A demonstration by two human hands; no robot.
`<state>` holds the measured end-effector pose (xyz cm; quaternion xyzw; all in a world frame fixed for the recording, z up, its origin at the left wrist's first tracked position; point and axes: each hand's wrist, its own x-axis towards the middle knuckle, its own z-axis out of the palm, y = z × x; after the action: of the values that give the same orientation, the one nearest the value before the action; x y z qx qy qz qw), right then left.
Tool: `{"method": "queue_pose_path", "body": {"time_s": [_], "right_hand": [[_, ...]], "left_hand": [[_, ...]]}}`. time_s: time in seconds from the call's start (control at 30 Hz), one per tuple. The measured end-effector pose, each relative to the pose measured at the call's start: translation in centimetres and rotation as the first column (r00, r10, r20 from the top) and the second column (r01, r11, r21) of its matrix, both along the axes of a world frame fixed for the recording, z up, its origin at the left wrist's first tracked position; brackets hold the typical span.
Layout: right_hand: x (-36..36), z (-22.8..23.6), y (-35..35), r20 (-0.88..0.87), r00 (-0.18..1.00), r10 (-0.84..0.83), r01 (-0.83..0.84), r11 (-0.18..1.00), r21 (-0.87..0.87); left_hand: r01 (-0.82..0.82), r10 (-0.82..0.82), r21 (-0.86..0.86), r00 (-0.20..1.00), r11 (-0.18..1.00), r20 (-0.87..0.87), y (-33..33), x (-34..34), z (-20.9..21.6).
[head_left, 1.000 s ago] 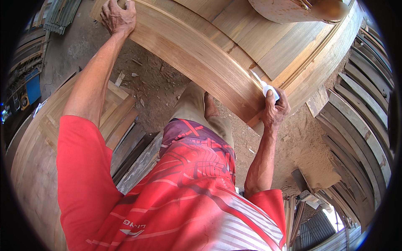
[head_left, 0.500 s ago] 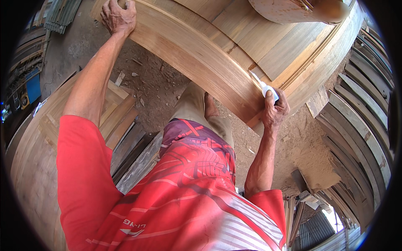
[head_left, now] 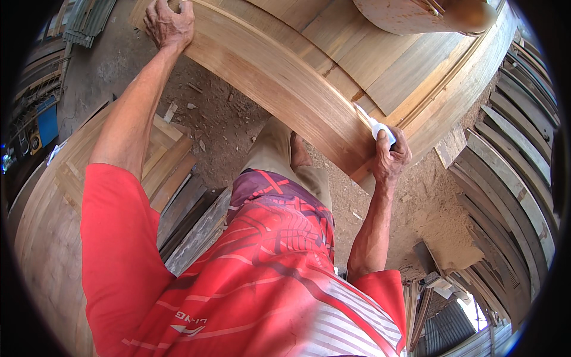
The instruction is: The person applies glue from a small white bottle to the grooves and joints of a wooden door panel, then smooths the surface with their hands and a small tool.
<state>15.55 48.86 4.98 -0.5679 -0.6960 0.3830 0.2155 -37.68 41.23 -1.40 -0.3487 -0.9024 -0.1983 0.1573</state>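
Observation:
A panelled wooden door [head_left: 262, 71] lies in front of me, with a wide pale rail along its near side. At its far left end, my left hand [head_left: 169, 27] is closed over the rail's edge, fingers bent and their tips partly hidden. Near the rail's right end, my right hand [head_left: 392, 156] is wrapped round a small white squeeze bottle [head_left: 377, 127]. The bottle tilts up and left, and its thin nozzle lies at the groove between rail and panels. Whether the tip touches the wood, I cannot tell.
A rusty, rounded object [head_left: 392, 16] sits on the door's far side. Stacked boards [head_left: 505, 160] line the right, beside sawdust [head_left: 446, 232] on the ground. Another wooden panel [head_left: 53, 220] lies at left, and wood scraps litter the dirt floor [head_left: 214, 125] near my legs.

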Motion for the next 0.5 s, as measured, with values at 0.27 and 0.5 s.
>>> {"method": "queue_pose_path", "body": {"time_s": [0.27, 0.5], "right_hand": [[0.31, -0.19, 0.01, 0.020, 1.000, 0.000, 0.000, 1.000, -0.021], [0.08, -0.09, -0.03, -0.056, 0.998, -0.006, 0.004, 0.999, -0.035]], "left_hand": [[-0.016, 0.016, -0.007, 1.000, 1.000, 0.012, 0.24, 0.35, 0.29], [-0.007, 0.007, 0.016, 1.000, 1.000, 0.002, -0.08, 0.05, 0.09]]}}
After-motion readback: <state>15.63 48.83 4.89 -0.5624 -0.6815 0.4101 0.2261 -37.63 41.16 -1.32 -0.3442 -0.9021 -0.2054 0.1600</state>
